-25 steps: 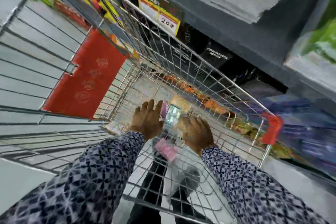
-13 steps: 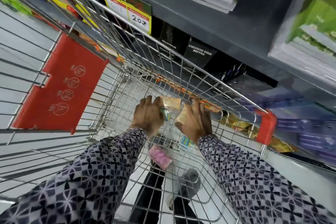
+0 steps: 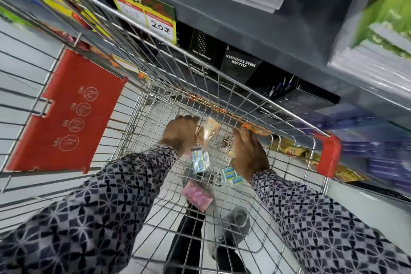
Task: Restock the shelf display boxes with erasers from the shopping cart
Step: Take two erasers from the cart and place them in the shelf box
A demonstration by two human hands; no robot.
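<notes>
Both my hands reach down into the wire shopping cart [image 3: 328,153]. My left hand [image 3: 181,133] is curled on a peach-coloured eraser packet [image 3: 208,132] near the cart's far end. My right hand [image 3: 249,153] lies beside it, fingers pointing away, with a second peach packet [image 3: 232,151] showing at its thumb side. A blue eraser pack [image 3: 200,160] sits just below my left wrist. Another blue pack [image 3: 230,176] lies under my right wrist, and a pink pack [image 3: 196,198] lies nearer to me on the cart floor.
A grey shelf [image 3: 244,29] runs along the cart's right side, with a yellow price tag [image 3: 160,22] and black bottle boxes [image 3: 241,66] below it. The cart's red seat flap [image 3: 66,122] hangs at the left. My shoe [image 3: 236,222] shows through the cart floor.
My hands have gone further toward the cart's far end and closed on the peach packets. The blue packs now show below my wrists. My view has steadied and moved nearer the shelf.
</notes>
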